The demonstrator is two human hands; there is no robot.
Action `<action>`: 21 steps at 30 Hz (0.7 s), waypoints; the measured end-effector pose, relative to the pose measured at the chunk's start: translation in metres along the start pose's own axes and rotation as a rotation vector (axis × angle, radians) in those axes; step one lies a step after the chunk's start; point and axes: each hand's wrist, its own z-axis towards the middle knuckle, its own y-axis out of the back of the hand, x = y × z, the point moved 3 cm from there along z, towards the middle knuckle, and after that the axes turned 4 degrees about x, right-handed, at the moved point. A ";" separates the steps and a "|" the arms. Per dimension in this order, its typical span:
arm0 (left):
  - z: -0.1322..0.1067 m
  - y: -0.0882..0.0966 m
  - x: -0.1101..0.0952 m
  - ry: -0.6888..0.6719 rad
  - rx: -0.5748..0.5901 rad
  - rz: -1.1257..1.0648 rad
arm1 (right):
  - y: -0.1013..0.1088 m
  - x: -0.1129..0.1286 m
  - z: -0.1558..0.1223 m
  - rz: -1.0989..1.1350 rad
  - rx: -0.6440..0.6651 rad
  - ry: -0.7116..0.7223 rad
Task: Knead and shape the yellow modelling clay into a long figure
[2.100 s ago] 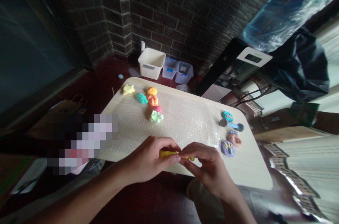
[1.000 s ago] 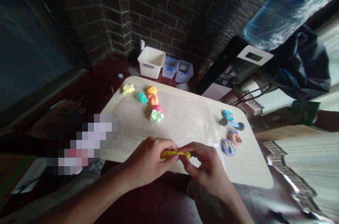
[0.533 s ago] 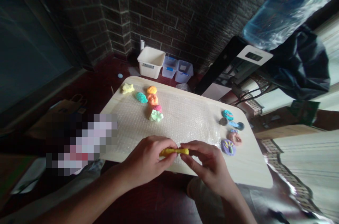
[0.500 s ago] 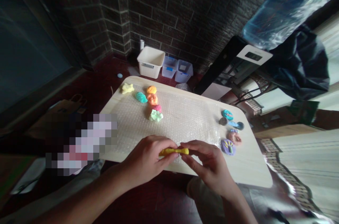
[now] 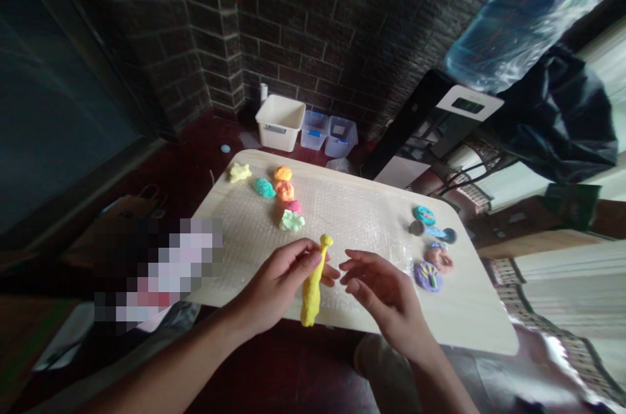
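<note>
Between the thumb and fingers of my left hand (image 5: 288, 274) is a long yellow piece of modelling clay (image 5: 312, 290). It stands nearly upright in view, with a small knob at its top, a thin neck and a thicker lower part. My right hand (image 5: 381, 290) is just to the right of it, fingers curved and apart, touching nothing. Both hands are over the near edge of a pale table (image 5: 469, 323) covered partly by bubble wrap (image 5: 352, 218). Beyond my left hand lie clay lumps: light green (image 5: 292, 220), pink (image 5: 293, 207), orange (image 5: 285, 190) and teal (image 5: 265, 188).
At the table's right are a purple clay disc (image 5: 428, 277), a pinkish clay piece (image 5: 441, 259), a blue dumbbell-like piece (image 5: 435, 231) and a teal disc (image 5: 424, 215). A pale yellow lump (image 5: 239, 172) lies far left. Bins, including a white basket (image 5: 280, 124), stand behind the table.
The yellow clay has turned from lying sideways between both hands to nearly upright in my left hand. My right hand has let go and moved slightly right, its fingers opening.
</note>
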 end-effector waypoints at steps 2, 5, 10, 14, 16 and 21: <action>0.000 -0.002 0.001 0.010 -0.013 -0.058 | -0.005 -0.003 0.000 -0.012 0.027 -0.040; -0.001 -0.004 0.001 0.004 -0.011 -0.087 | -0.012 -0.002 0.000 -0.029 0.063 -0.065; 0.000 -0.002 0.003 0.038 -0.053 -0.111 | -0.017 0.003 0.003 -0.003 0.082 -0.066; 0.000 -0.004 0.006 0.106 -0.017 -0.165 | -0.017 0.001 0.004 0.057 0.039 -0.043; 0.000 -0.005 0.007 0.143 0.008 -0.155 | -0.015 0.000 0.004 0.075 0.009 -0.013; -0.002 -0.006 0.006 0.139 0.062 0.048 | -0.013 0.004 0.001 0.068 -0.030 0.031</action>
